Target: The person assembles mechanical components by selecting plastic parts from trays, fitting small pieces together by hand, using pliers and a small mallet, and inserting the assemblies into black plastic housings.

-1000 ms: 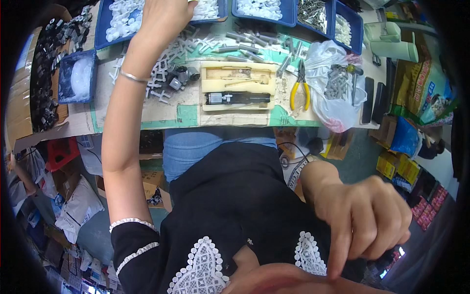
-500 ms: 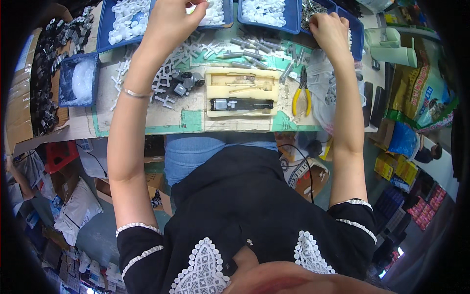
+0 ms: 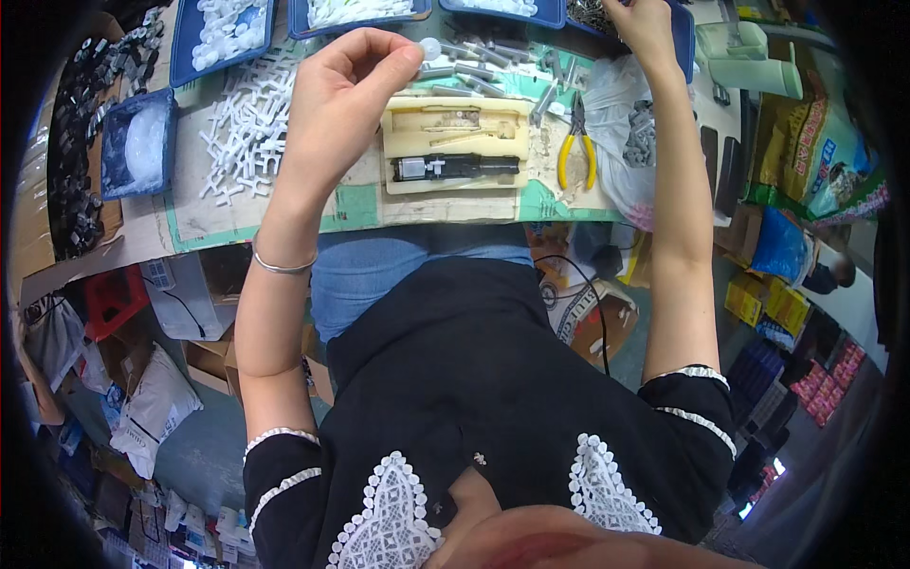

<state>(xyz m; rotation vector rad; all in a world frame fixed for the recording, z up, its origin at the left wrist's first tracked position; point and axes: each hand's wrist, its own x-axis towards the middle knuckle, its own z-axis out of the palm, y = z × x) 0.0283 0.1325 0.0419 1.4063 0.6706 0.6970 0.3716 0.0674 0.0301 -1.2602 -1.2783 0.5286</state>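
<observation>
Pinched between the thumb and forefinger of my left hand [image 3: 346,104] is a small white round cap [image 3: 431,47], held above the table. My right hand [image 3: 649,33] reaches to the top edge, over a blue bin of small metal parts [image 3: 590,13]; its fingers are bent together and partly cut off, so what they grip is hidden. Nearer to me lies a cream two-slot fixture [image 3: 455,144]. A black elongated housing with a grey metal piece [image 3: 455,168] rests in its front slot; the back slot holds no housing.
Yellow-handled pliers [image 3: 576,156] lie right of the fixture, beside a plastic bag of grey parts [image 3: 621,133]. White branched pieces [image 3: 248,123] are heaped on the left. Grey cylinders [image 3: 483,66] lie behind the fixture. Blue bins of white parts [image 3: 227,33] line the back; a green holder [image 3: 754,57] stands right.
My left hand has come from the back bins down and toward the fixture, with the white cap now showing in its fingers. My right hand has shifted up toward the top edge.
</observation>
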